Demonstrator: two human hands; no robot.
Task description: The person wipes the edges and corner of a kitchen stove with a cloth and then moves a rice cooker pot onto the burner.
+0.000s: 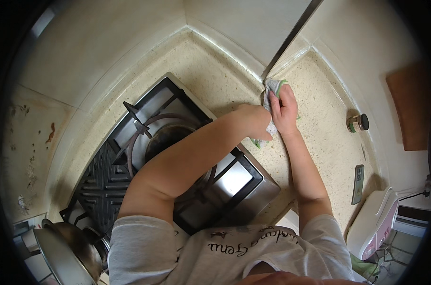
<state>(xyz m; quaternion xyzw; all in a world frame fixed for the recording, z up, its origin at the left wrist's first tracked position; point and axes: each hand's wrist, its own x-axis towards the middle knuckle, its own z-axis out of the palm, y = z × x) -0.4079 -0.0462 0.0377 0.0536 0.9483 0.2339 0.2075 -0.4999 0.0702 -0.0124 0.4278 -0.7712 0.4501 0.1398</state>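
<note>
A grey-white cloth with green edging (pixel 272 85) lies bunched on the speckled cream countertop (pixel 318 156), close to the foot of the dark upright wall edge. My right hand (pixel 285 110) grips its upper part, fingers curled and the thumb against the fabric. Across the stove reaches my left arm, and my left hand (pixel 256 119) rests against the lower part of the same cloth; its fingers are partly hidden, so its hold cannot be told. Beneath that forearm is the steel gas stove (pixel 258 199) with black grates.
A small dark-lidded jar (pixel 358 123), a phone (pixel 358 184) and a white-and-pink appliance (pixel 374 224) are along the right side. Pans (pixel 60 256) stand at the lower left. Tiled walls border the counter, and a brown board (pixel 409 108) is at the right wall.
</note>
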